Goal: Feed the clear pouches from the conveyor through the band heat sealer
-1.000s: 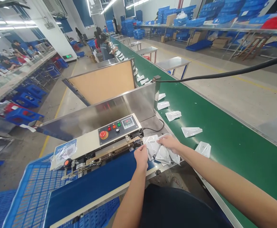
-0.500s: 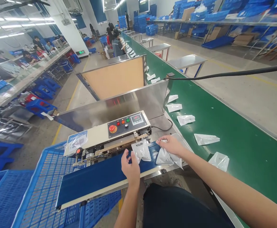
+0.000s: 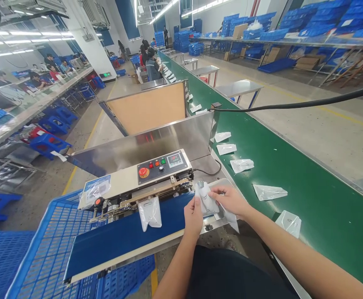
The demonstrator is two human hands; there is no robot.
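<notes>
Between my two hands is a white plastic pouch [image 3: 206, 200], raised above the right end of the blue belt. My left hand [image 3: 194, 216] pinches its left edge, and my right hand [image 3: 231, 201] grips its right upper edge. Under my right hand another white pouch [image 3: 230, 219] hangs over the machine's front edge. A further pouch [image 3: 150, 214] is caught by its top in the band sealer [image 3: 161, 166], its lower part resting on the blue belt [image 3: 113, 245]. The sealer's panel has a red knob, small lit buttons and a display.
A green conveyor [image 3: 312, 182] runs along the right with several white pouches on it. Blue crates [image 3: 44, 245] stand below the sealer's left end. A metal partition [image 3: 156, 141] rises behind the sealer. A black cable [image 3: 293, 104] crosses at upper right. Several people sit farther back.
The pouch in the sealer has travelled left along the belt. My left hand has moved right and taken hold of another pouch, which my right hand has lifted from the belt.
</notes>
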